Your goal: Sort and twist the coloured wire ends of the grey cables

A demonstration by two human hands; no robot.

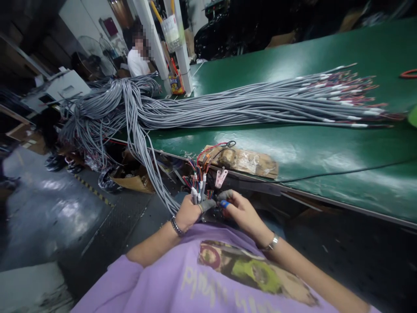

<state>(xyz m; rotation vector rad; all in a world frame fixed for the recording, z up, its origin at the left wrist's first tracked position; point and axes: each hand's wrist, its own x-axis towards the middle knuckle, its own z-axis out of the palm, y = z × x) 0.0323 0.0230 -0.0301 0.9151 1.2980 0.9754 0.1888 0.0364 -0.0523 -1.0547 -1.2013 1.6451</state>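
My left hand point(190, 213) is closed around several grey cables point(163, 193), whose white-sleeved ends and thin coloured wires point(195, 176) stick up above the fist. Grey finger covers wrap some of my fingertips. Close beside it, my right hand point(237, 208) has thumb and fingers pinched together, one of them with a blue wrap; whatever sits between them is too small to make out. A pink clip point(221, 178) hangs at the bench edge just above my right hand. Behind it lies a taped cardboard piece point(244, 161) with a red and a black lead.
A long bundle of grey cables point(228, 106) stretches across the green bench point(342, 152), its stripped ends to the right. More cables drape off the left end above an open carton point(137, 178). A white post point(182, 56) rises behind. A person point(138, 61) is at the back left.
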